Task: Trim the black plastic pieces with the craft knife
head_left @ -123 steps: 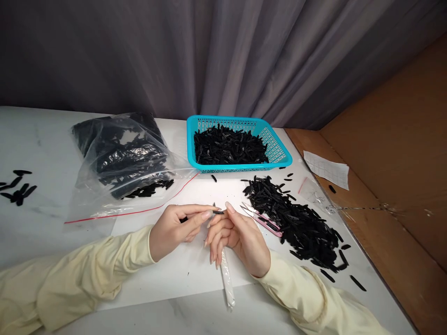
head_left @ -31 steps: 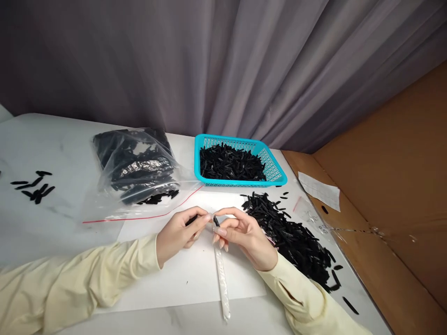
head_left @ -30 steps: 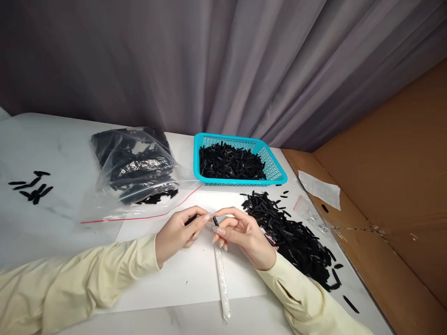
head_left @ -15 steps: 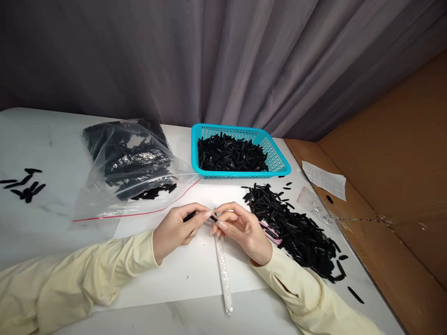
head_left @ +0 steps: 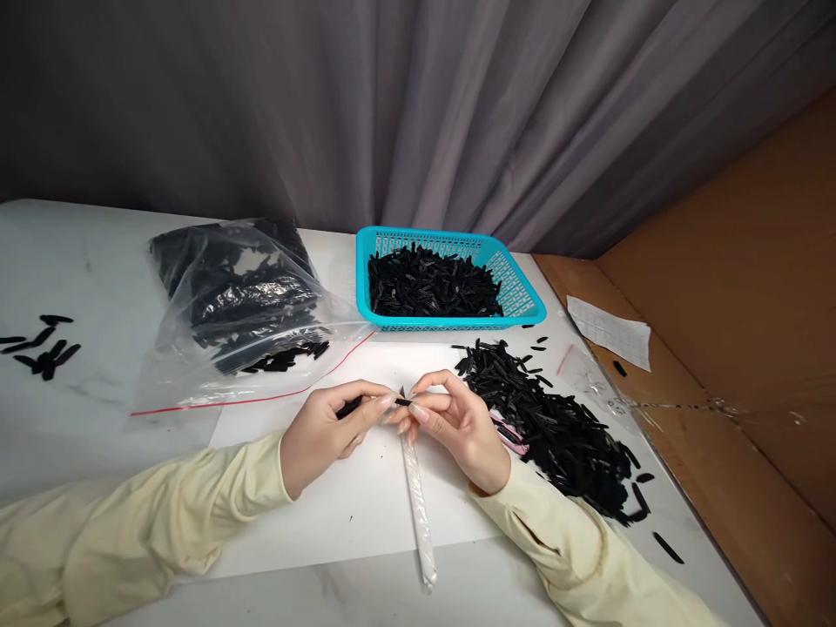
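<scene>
Both arms wear long, loose, pale cream-yellow sleeves, bunched in soft folds along the forearm and ending at the wrist. Left hand (head_left: 323, 435) and right hand (head_left: 461, 427) bare: no gloves or rings seen. Fingernails long, with pale, glossy finish.

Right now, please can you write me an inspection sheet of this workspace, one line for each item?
Surface: white marble-look table with a white paper sheet under the hands.
Job's things: thin black strip pinched in the left hand; narrow clear sleeve held at its top by the right hand.
Clutter: turquoise basket of black strips; loose pile of strips; clear zip bag of strips; few stray strips far left; pink tool partly hidden under the pile; paper slip.
Hands: both closed on their items, fingertips meeting.
Cables: nothing seen.
Surroundings: grey curtain; brown board at right.
</scene>
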Available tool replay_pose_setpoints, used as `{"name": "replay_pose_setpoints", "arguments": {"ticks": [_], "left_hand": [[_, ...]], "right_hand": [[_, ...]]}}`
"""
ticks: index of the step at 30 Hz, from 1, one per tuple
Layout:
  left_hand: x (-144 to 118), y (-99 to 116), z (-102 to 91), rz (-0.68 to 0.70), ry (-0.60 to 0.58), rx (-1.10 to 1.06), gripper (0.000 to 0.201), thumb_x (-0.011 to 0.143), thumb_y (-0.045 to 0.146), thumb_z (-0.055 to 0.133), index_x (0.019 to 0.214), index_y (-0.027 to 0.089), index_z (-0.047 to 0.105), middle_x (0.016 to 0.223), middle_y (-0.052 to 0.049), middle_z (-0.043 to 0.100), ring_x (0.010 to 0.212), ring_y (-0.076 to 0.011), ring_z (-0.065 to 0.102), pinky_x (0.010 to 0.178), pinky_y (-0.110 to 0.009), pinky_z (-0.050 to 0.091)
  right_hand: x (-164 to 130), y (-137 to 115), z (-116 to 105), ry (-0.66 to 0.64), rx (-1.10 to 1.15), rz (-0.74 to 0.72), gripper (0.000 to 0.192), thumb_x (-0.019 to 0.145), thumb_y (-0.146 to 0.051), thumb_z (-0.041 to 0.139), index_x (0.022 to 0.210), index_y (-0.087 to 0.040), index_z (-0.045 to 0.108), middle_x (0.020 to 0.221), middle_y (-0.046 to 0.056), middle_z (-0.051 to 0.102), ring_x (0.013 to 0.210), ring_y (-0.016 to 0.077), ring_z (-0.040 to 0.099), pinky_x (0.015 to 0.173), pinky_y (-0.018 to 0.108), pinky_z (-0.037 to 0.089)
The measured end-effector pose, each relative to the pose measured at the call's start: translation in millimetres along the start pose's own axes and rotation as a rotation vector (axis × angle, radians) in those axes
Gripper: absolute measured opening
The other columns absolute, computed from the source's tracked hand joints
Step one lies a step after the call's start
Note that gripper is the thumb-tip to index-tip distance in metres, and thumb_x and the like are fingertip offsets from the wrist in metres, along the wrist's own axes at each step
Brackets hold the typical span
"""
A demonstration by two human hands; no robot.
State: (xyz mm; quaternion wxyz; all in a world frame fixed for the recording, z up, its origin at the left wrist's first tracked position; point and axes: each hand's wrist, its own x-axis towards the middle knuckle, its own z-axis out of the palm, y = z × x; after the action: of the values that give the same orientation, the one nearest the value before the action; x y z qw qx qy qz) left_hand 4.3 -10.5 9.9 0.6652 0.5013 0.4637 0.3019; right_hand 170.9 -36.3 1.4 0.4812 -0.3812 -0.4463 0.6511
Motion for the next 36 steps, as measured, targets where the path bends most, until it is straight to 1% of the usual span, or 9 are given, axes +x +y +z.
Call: {"name": "replay_pose_setpoints", "arguments": {"ticks": [5,9,17,20,23,27,30,33,36], "left_hand": [[-4.4,-2.6,-1.2,0.168,0.031,0.142,0.018,0.076,0.026,0.057,0.087,0.015,0.067,0.043,0.007,0.036,0.037,-0.0050,0.026,0.035,-0.020,0.020],[-7.3,-3.0,-2.2,0.265,0.012,0.203,0.020,0.079,0.022,0.052,0.091,0.015,0.066,0.043,0.007,0.037,0.038,-0.0050,0.026,0.036,-0.020,0.021],[-6.1,-4.0,-2.0,0.303,0.033,0.262,0.021,0.080,0.022,0.051,0.092,0.013,0.065,0.047,0.007,0.041,0.038,-0.0042,0.028,0.038,-0.020,0.024],[-6.2,-3.7,-2.0,0.313,0.046,0.290,0.021,0.080,0.022,0.051,0.092,0.013,0.066,0.048,0.007,0.042,0.038,-0.0040,0.027,0.038,-0.020,0.024],[-6.7,-3.1,-2.2,0.310,0.054,0.307,0.021,0.079,0.021,0.051,0.092,0.014,0.066,0.047,0.007,0.040,0.039,-0.0042,0.028,0.038,-0.020,0.023],[-6.3,-1.6,-2.0,0.254,0.037,0.235,0.021,0.078,0.024,0.054,0.092,0.013,0.066,0.046,0.008,0.035,0.039,-0.0043,0.028,0.037,-0.019,0.023],[-4.0,1.2,-1.7,0.096,-0.029,0.029,0.031,0.079,0.031,0.053,0.102,0.013,0.060,0.043,0.009,0.031,0.037,-0.0043,0.023,0.034,-0.017,0.019],[-0.1,4.5,-2.2,-0.080,-0.098,-0.156,0.034,0.081,0.035,0.049,0.108,0.014,0.056,0.042,0.009,0.033,0.035,-0.0037,0.017,0.030,-0.015,0.012],[3.7,6.0,-3.9,-0.144,-0.130,-0.246,0.031,0.082,0.034,0.048,0.105,0.015,0.057,0.042,0.009,0.034,0.033,-0.0032,0.015,0.028,-0.013,0.011]], "right_hand": [[-0.6,-1.8,1.9,-0.002,0.024,-0.008,0.024,0.076,-0.029,0.065,0.086,-0.020,0.045,0.072,0.001,0.066,0.062,0.0121,0.059,0.060,0.027,0.047],[-0.7,-1.9,2.0,-0.022,0.035,-0.018,0.022,0.077,-0.025,0.064,0.087,-0.019,0.046,0.075,0.002,0.067,0.061,0.0108,0.059,0.061,0.027,0.048],[-1.1,-3.5,2.0,-0.060,0.129,-0.009,0.024,0.077,-0.024,0.064,0.090,-0.019,0.045,0.080,0.005,0.068,0.072,0.0160,0.062,0.061,0.029,0.049],[-0.4,-4.0,1.2,-0.071,0.154,0.011,0.025,0.078,-0.023,0.064,0.092,-0.020,0.043,0.080,0.005,0.069,0.071,0.0159,0.063,0.060,0.029,0.049],[0.9,-2.3,0.7,-0.063,0.139,0.023,0.024,0.078,-0.023,0.063,0.091,-0.020,0.042,0.075,0.003,0.069,0.063,0.0133,0.063,0.059,0.028,0.049],[0.7,-0.7,1.1,-0.037,0.117,0.028,0.025,0.077,-0.023,0.064,0.090,-0.020,0.042,0.072,0.002,0.069,0.056,0.0108,0.061,0.057,0.026,0.050],[3.1,-10.6,-1.4,0.034,0.030,0.010,0.028,0.074,-0.022,0.066,0.089,-0.019,0.044,0.072,0.002,0.069,0.057,0.0116,0.062,0.055,0.025,0.050],[17.9,-35.0,-10.1,0.176,-0.184,-0.140,0.029,0.071,-0.020,0.068,0.091,-0.020,0.046,0.080,0.004,0.070,0.062,0.0134,0.064,0.055,0.026,0.051],[45.1,-63.5,-21.3,0.282,-0.538,-0.379,0.025,0.076,-0.020,0.062,0.095,-0.021,0.047,0.088,0.004,0.068,0.067,0.0148,0.064,0.063,0.030,0.051]]}}
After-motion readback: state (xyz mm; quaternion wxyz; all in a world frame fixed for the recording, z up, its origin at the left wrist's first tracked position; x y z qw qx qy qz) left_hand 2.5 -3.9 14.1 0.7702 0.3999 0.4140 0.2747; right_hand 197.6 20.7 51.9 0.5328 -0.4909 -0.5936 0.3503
